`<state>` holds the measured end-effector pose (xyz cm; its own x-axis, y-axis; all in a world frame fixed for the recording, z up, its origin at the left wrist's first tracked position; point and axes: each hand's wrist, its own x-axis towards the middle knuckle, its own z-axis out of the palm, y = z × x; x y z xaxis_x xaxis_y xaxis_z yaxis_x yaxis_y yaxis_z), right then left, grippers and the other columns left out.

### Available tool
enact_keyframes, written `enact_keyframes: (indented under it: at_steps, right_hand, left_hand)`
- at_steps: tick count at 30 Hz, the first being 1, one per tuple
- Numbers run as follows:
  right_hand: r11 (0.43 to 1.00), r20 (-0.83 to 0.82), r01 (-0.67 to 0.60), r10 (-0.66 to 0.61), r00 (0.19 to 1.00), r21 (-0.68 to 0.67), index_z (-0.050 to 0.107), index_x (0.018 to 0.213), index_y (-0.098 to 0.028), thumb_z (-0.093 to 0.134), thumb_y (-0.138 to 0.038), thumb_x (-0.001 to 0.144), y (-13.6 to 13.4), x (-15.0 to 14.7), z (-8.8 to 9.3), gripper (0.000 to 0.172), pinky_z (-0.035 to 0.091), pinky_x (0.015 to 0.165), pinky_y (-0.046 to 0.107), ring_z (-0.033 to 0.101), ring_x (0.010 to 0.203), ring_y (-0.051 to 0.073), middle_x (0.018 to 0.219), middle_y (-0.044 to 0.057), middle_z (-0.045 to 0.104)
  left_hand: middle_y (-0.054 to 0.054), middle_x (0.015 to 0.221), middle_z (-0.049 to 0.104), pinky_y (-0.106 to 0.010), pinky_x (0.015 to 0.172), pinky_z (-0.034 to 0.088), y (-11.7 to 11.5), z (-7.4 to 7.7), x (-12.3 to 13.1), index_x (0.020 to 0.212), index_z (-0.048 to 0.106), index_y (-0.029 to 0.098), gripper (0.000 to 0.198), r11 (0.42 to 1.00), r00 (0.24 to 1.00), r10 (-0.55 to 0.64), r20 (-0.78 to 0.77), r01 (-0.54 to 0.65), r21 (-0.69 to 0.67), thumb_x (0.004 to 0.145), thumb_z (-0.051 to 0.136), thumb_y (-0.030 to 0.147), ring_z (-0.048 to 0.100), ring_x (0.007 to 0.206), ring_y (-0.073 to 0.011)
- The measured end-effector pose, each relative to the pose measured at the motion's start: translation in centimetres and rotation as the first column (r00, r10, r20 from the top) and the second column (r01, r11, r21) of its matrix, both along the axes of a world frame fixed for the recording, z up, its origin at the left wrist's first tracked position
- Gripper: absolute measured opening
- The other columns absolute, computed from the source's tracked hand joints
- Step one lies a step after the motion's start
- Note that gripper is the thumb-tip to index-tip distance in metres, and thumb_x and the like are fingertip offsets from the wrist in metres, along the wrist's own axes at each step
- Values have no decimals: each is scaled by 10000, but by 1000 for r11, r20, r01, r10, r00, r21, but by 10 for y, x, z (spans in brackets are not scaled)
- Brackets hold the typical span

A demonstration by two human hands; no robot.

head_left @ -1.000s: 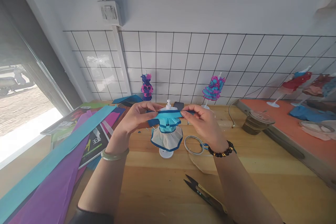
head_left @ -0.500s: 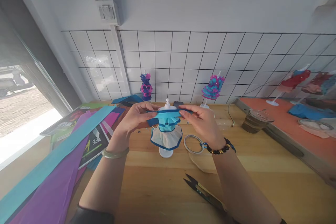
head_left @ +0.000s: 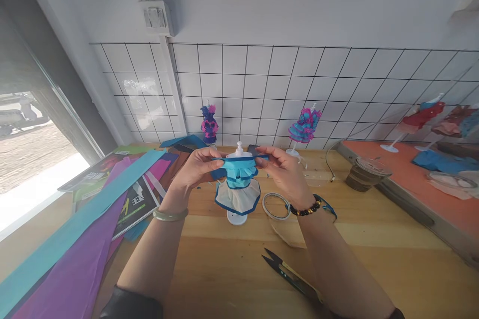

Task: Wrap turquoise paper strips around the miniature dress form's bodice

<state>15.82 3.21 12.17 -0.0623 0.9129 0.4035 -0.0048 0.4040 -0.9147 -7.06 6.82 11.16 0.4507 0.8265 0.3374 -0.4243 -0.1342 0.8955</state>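
A light blue strip with a dark blue edge (head_left: 240, 161) is stretched across the chest of a small white dress form (head_left: 239, 148). My left hand (head_left: 199, 165) pinches its left end between thumb and fingers. At the other end, my right hand (head_left: 280, 167) pinches it the same way. Below the strip, the form wears a ruffled blue top (head_left: 239, 177) and a white skirt (head_left: 238, 198) with dark blue trim. The form's white round base (head_left: 237, 218) rests on the wooden table.
Thread snips (head_left: 292, 274) lie in front, near a roll of tape (head_left: 276, 206). Coloured paper strips (head_left: 93, 219) cover magazines (head_left: 136, 207) at left. Two dressed forms, one purple (head_left: 209, 124) and one blue-pink (head_left: 305, 125), stand by the tiled wall. A brown cup (head_left: 366, 173) is at right.
The strip sits closer against the form's chest, its ends drawn slightly backwards by both hands. My right wrist has shifted a little left. The things on the table stay put.
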Motion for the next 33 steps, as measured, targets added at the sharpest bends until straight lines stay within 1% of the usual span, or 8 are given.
enact_keyframes:
  at_steps: [4, 7, 11, 14, 20, 24, 29, 33]
  right_hand:
    - [1000, -8, 3, -3, 1000, -6, 648, 1034, -200, 760, -423, 680, 1, -1, -1, 433, 542, 790, 360, 648, 822, 174, 935, 51, 691]
    - [1000, -3, 24, -24, 1000, -1, 657, 1025, -200, 767, -405, 674, 2, -2, -3, 421, 524, 792, 338, 632, 857, 170, 962, 50, 687]
    - [999, 0, 37, -37, 999, 14, 654, 1027, -190, 751, -394, 697, 3, -3, -6, 400, 507, 760, 320, 617, 821, 159, 917, 42, 680]
    - [998, -5, 41, -41, 999, 46, 643, 1048, -190, 739, -385, 712, 4, -4, -7, 400, 503, 773, 320, 618, 825, 157, 900, 37, 678]
    - [986, 49, 127, -133, 990, 111, 639, 1061, -205, 716, -391, 731, 0, -4, -3, 386, 516, 747, 318, 619, 794, 156, 872, 30, 667]
    - [986, 78, 103, -114, 990, 131, 640, 1055, -214, 714, -372, 737, -3, -2, -1, 362, 520, 734, 315, 616, 778, 151, 851, 23, 668]
    - [985, 124, 57, -78, 989, 164, 640, 1058, -225, 715, -368, 736, -6, 1, 1, 360, 531, 762, 346, 626, 862, 183, 936, 51, 693]
    - [988, 116, 74, -90, 989, 139, 654, 1015, -226, 732, -353, 709, -10, 4, 6, 341, 541, 783, 360, 629, 858, 182, 920, 46, 688]
  left_hand:
    - [-72, 904, 748, -331, 694, 548, 3, -5, 1, 736, 695, 164, 100, 1000, 1000, -11, 15, 11, -23, 689, 780, 190, 688, 772, -188]
    - [-64, 920, 740, -325, 650, 540, 4, -8, 2, 737, 686, 169, 99, 998, 999, -42, 22, 42, -46, 701, 771, 205, 674, 738, -177]
    - [-49, 847, 727, -290, 602, 518, 4, -9, 3, 741, 674, 160, 107, 998, 999, -40, 35, 41, -48, 713, 762, 214, 654, 697, -160]
    - [-27, 786, 713, -274, 577, 504, 4, -9, 5, 746, 669, 163, 126, 998, 999, -17, 41, 19, -56, 704, 769, 226, 635, 642, -140]
    - [-24, 764, 698, -243, 521, 466, 2, -7, 8, 752, 641, 162, 175, 997, 999, -6, 49, 9, -71, 694, 776, 256, 621, 617, -138]
    - [-24, 765, 692, -246, 534, 467, 2, -7, 8, 752, 612, 161, 189, 998, 999, -24, 47, 27, -59, 710, 764, 265, 616, 606, -132]
    - [-14, 701, 660, -260, 544, 476, 4, -7, 7, 752, 588, 160, 219, 999, 999, -7, 52, 10, -52, 711, 760, 290, 606, 582, -134]
    - [-7, 654, 638, -246, 556, 474, 3, -4, 7, 720, 591, 152, 200, 999, 999, 21, 49, -19, -29, 713, 757, 262, 601, 588, -124]
